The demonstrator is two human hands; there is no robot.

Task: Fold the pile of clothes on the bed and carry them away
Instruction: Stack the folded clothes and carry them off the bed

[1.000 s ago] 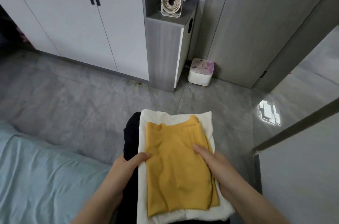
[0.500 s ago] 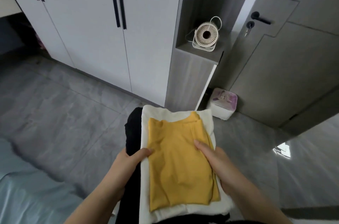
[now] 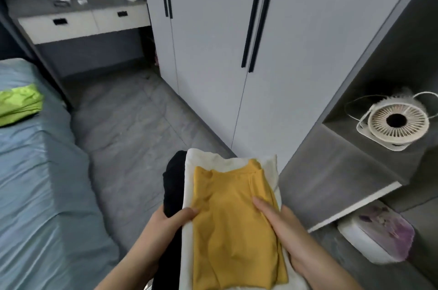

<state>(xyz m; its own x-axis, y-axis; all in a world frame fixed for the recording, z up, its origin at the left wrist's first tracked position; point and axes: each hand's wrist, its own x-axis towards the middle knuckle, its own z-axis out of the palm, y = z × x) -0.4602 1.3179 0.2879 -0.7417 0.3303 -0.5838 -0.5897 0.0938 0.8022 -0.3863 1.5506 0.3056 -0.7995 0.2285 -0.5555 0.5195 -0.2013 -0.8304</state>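
Note:
I carry a stack of folded clothes in front of me, above the grey floor. A yellow garment (image 3: 232,223) lies on top, a white one (image 3: 227,160) beneath it, and a black one (image 3: 174,180) shows at the stack's left side. My left hand (image 3: 166,225) grips the left edge, thumb on the yellow cloth, fingers hidden underneath. On the right edge my right hand (image 3: 282,230) holds the stack the same way, thumb on top. The bed (image 3: 35,194) with its blue sheet is at my left. A bright green garment (image 3: 19,103) lies on it.
A white wardrobe (image 3: 296,40) with black handles stands straight ahead. To its right is a grey cabinet niche (image 3: 343,166) holding a small white fan (image 3: 395,123), with a white and purple stool (image 3: 376,235) on the floor below. A desk with drawers (image 3: 78,21) is at the far left.
The view has swung left and nearer to the wardrobe, bringing the bed, the green garment and the desk into sight. Both hands keep the same hold on the stack.

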